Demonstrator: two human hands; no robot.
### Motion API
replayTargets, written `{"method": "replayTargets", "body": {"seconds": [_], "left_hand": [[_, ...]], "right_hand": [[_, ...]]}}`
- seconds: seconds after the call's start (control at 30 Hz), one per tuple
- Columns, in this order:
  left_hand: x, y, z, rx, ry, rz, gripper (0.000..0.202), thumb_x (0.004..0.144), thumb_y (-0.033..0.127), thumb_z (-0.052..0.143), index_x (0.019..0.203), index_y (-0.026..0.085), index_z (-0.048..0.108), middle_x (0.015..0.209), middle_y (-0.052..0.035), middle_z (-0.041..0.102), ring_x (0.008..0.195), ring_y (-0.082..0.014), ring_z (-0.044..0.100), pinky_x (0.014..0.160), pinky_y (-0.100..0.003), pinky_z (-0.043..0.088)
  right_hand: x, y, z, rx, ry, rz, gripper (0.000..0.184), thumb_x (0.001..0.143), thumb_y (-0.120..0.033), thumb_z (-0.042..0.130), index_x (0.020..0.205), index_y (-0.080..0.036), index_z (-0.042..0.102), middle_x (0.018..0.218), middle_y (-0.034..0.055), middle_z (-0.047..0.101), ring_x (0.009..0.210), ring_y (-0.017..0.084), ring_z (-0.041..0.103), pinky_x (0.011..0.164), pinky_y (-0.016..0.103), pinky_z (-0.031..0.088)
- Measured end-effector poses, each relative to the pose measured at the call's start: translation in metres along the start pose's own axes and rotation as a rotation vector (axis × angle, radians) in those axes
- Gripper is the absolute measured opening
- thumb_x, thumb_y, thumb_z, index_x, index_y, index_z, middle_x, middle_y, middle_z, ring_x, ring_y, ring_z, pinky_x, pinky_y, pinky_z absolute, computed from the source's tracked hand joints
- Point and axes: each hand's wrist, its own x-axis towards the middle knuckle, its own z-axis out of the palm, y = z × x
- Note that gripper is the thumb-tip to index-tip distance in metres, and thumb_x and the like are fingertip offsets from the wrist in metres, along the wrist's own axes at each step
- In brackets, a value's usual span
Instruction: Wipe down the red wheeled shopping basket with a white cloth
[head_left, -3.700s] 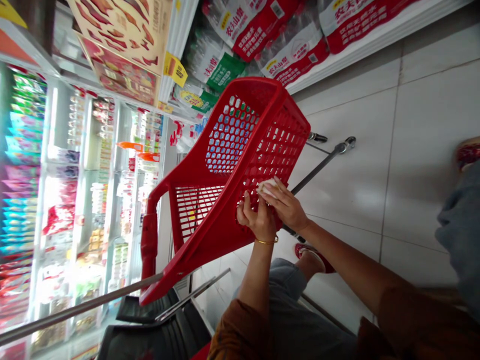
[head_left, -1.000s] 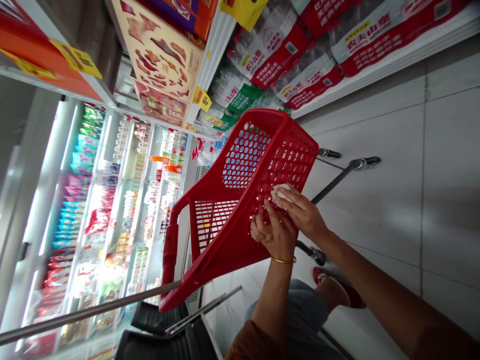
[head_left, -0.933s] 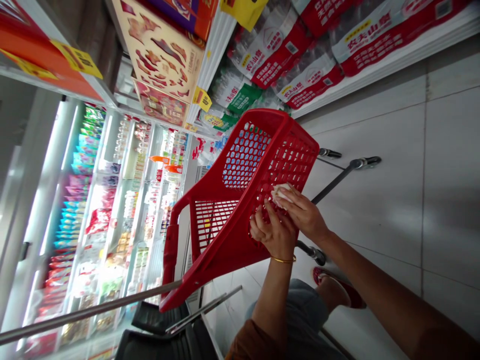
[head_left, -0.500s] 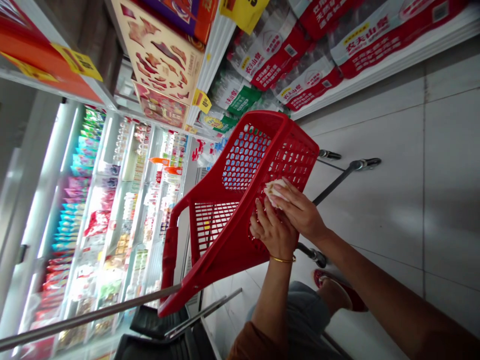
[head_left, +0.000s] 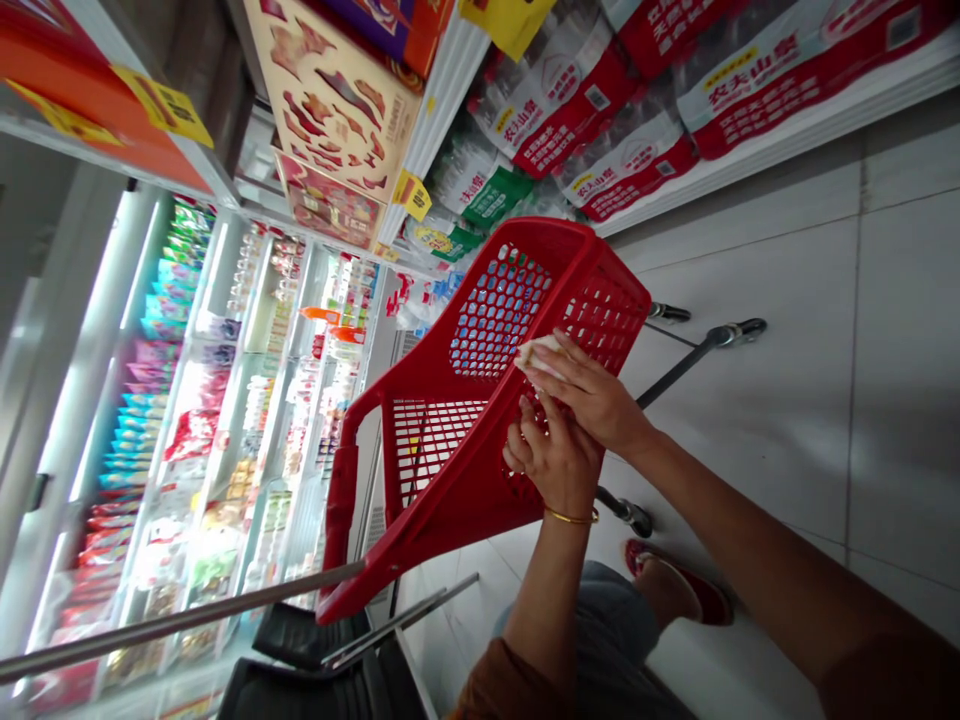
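Right hand [head_left: 589,392]: grasping a white wad [head_left: 535,352], cloth or tissue unclear. Left hand [head_left: 559,462]: fingers bent against the lattice [head_left: 600,312]; grip cannot be told. White wad: at upper edge of red cart's [head_left: 461,510] side, shifted rimward within the last half-second, so contact apparently now reaches the rim [head_left: 553,300]. Beyond: bottle packs [head_left: 551,115] on shelf [head_left: 750,168].

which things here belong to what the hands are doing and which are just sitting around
In use:
- crumpled white cloth or tissue, held in the right hand against the cart
- red plastic shopping cart, with the left hand at its perforated side

Just around:
- red-labelled clear plastic bottle packs, shelved
- flat cream box with reddish-brown shapes
- rectangular yellow price tag
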Motion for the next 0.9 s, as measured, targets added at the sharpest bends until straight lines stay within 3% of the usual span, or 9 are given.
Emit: {"method": "replayTargets", "body": {"seconds": [0.13,0.37,0.53,0.7,0.9], "left_hand": [[0.000,-0.001,0.000,0.003,-0.002,0.028,0.046,0.089,0.033,0.043,0.130,0.020,0.056,0.130,-0.0168,0.054,0.112,-0.0329,0.044,0.095,-0.051,0.035],[0.006,0.001,-0.004,0.008,-0.014,-0.002,0.047,0.090,0.031,0.042,0.135,0.019,0.051,0.123,-0.0172,0.056,0.110,-0.0307,0.046,0.094,-0.049,0.035],[0.010,-0.003,0.003,0.015,0.029,-0.047,0.039,0.093,0.040,0.046,0.125,0.025,0.060,0.112,-0.0148,0.060,0.103,-0.0279,0.049,0.092,-0.046,0.035],[0.013,-0.007,0.008,-0.007,0.070,-0.086,0.036,0.091,0.045,0.049,0.116,0.025,0.066,0.099,-0.0129,0.060,0.097,-0.0261,0.050,0.091,-0.044,0.035],[0.012,-0.009,0.014,0.003,0.105,-0.090,0.035,0.089,0.044,0.054,0.113,0.023,0.068,0.096,-0.0119,0.059,0.097,-0.0265,0.050,0.089,-0.043,0.036]], "right_hand": [[-0.011,0.002,0.002,-0.001,0.023,0.000,0.053,0.093,-0.015,0.050,0.142,-0.031,0.037,0.148,-0.0010,0.040,0.142,0.021,0.024,0.117,0.045,0.033],[-0.031,0.011,0.005,0.012,0.029,0.064,0.042,0.094,-0.020,0.050,0.135,-0.028,0.049,0.143,-0.0001,0.047,0.140,0.021,0.030,0.116,0.045,0.034],[-0.060,0.021,0.005,-0.026,0.025,0.154,0.042,0.094,-0.017,0.049,0.134,-0.029,0.049,0.144,0.0002,0.046,0.139,0.021,0.032,0.115,0.045,0.035],[-0.087,0.032,0.008,-0.040,0.037,0.193,0.043,0.093,-0.016,0.051,0.133,-0.030,0.050,0.142,0.0008,0.049,0.138,0.022,0.034,0.115,0.046,0.035],[-0.089,0.026,0.006,-0.081,0.110,0.173,0.042,0.092,-0.014,0.050,0.132,-0.028,0.052,0.139,0.0029,0.052,0.136,0.021,0.039,0.114,0.046,0.037]]}}
